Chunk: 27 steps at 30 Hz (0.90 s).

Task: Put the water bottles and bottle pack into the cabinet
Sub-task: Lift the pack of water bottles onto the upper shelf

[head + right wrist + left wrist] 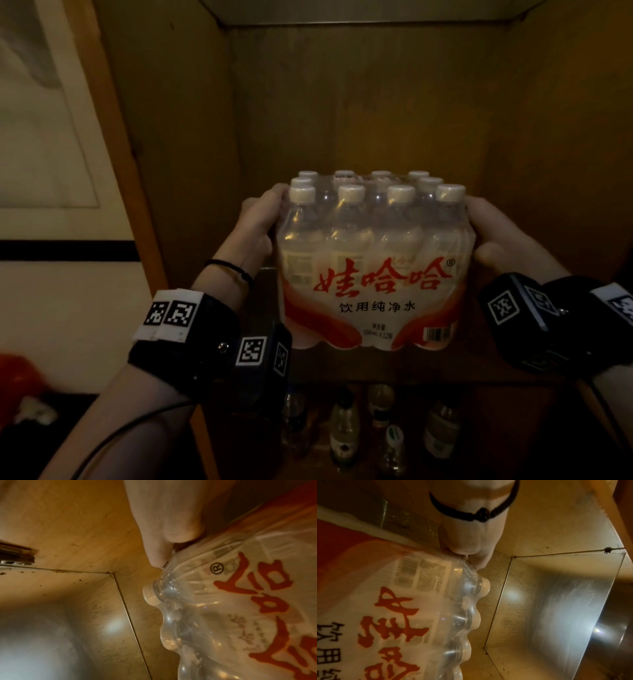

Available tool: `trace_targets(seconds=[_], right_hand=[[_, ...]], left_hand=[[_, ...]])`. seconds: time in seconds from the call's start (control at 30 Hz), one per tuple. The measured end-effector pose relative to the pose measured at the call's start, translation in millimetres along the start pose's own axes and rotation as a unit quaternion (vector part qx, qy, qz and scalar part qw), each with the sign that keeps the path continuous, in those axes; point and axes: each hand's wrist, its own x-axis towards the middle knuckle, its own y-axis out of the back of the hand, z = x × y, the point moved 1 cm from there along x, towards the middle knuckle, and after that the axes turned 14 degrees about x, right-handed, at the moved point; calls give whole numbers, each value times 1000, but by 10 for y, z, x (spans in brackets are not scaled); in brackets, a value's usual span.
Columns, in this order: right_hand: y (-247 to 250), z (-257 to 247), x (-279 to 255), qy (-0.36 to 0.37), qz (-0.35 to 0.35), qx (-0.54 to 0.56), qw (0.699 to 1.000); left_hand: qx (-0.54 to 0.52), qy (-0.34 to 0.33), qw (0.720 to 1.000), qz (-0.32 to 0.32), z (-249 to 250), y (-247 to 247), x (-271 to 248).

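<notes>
A shrink-wrapped bottle pack (371,267) with white caps and red lettering stands upright in the upper compartment of the wooden cabinet (178,144). My left hand (262,222) grips its left side and my right hand (496,236) grips its right side, fingers curled round the wrap. In the left wrist view the left hand (467,550) pinches the pack (393,608) near the bottle shoulders. The right wrist view has the right hand (164,545) holding the pack (240,608) the same way. Several loose water bottles (346,435) stand in the compartment below.
The cabinet's back wall (359,102) lies well behind the pack. Its side walls leave a gap on both sides. A shelf edge (428,377) separates the upper and lower compartments. A pale wall (51,137) and a red object (20,373) are at the left.
</notes>
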Motion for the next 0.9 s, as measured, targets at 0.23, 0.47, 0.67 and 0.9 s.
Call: trace_targets(seconds=[0.23, 0.47, 0.67, 0.9], right_hand=[[-10, 63, -169, 39, 53, -26, 998], [-91, 122, -545, 101, -22, -61, 993], [-130, 276, -696, 149, -29, -55, 987], [-154, 355, -696, 190, 17, -67, 979]], left_hand=[[49, -9, 998, -50, -38, 117, -148], [61, -85, 993, -45, -97, 68, -364], [108, -130, 985, -25, -256, 58, -332], [176, -253, 950, -48, -353, 1, -200]])
